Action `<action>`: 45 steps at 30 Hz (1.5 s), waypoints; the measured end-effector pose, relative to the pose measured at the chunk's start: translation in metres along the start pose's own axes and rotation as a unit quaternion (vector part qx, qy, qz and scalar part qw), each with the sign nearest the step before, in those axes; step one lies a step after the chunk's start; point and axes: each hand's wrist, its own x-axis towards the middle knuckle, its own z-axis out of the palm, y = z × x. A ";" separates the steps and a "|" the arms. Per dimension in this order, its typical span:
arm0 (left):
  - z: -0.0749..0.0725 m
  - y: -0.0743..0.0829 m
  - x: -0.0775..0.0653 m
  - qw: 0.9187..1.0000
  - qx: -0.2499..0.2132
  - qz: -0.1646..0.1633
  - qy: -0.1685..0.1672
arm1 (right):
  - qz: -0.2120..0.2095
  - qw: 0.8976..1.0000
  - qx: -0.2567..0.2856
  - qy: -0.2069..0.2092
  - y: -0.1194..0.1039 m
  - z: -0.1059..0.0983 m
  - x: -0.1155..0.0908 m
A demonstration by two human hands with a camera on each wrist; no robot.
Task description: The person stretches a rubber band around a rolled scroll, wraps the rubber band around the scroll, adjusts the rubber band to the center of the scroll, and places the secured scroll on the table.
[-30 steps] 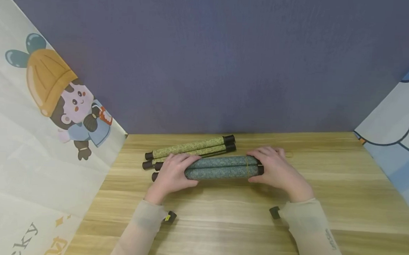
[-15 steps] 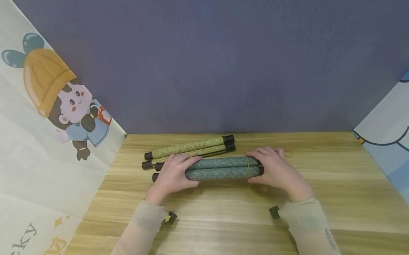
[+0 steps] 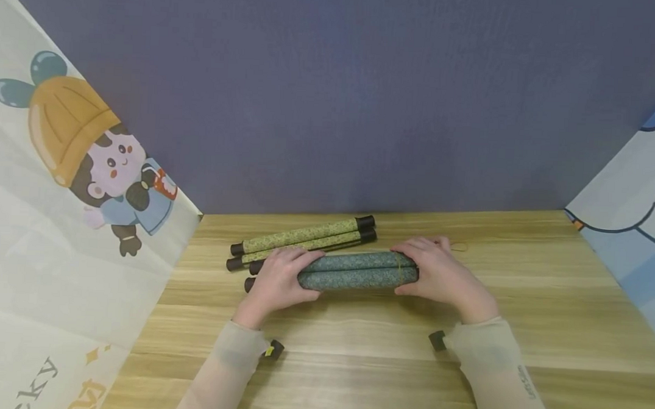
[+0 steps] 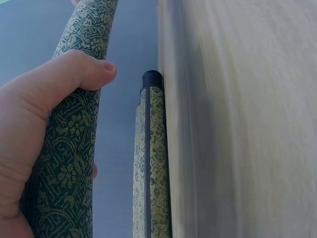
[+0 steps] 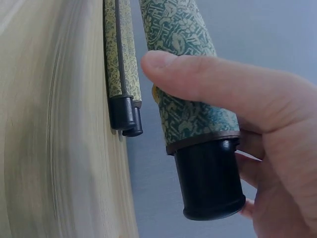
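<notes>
Above the counter, near the yellow rolls, the left hand is holding the green rolls toward one end in a curled grip, while the right hand is likewise gripping their other end.

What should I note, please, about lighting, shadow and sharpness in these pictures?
Head view: a pale sheen on the tabletop toward the front edge, soft shadow beneath the green rolls; left wrist view: tabletop grain looks soft and smeared, the nearest roll's pattern sharper; right wrist view: bluish cast, faint glints on the black end cap.
</notes>
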 end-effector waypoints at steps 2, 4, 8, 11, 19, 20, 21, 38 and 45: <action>0.000 0.000 0.000 1.000 -0.002 0.005 0.005 | -0.003 1.000 0.001 0.002 0.000 0.000 0.000; -0.001 0.000 0.000 1.000 -0.003 0.009 0.010 | -0.005 1.000 0.002 0.004 0.000 0.000 0.000; 0.000 -0.002 0.000 1.000 0.002 0.015 0.016 | -0.007 1.000 0.008 0.006 0.001 0.001 0.000; 0.000 -0.002 0.000 1.000 0.006 0.015 0.018 | -0.009 1.000 0.008 0.011 0.001 0.002 0.000; -0.001 0.002 0.001 1.000 -0.005 0.009 0.012 | -0.031 0.999 0.018 0.000 -0.005 0.010 0.007; -0.001 0.002 0.001 1.000 -0.004 0.006 0.010 | -0.030 0.999 0.022 -0.002 -0.006 0.010 0.007; -0.001 0.003 0.001 1.000 -0.004 0.004 0.008 | -0.031 0.999 0.024 -0.002 -0.007 0.011 0.007; 0.003 -0.001 0.004 0.999 -0.014 -0.028 -0.013 | -0.002 0.999 0.030 -0.011 -0.004 0.007 0.009; 0.003 -0.001 0.006 0.999 -0.005 -0.033 -0.014 | 0.010 0.999 0.028 -0.020 0.000 -0.002 0.009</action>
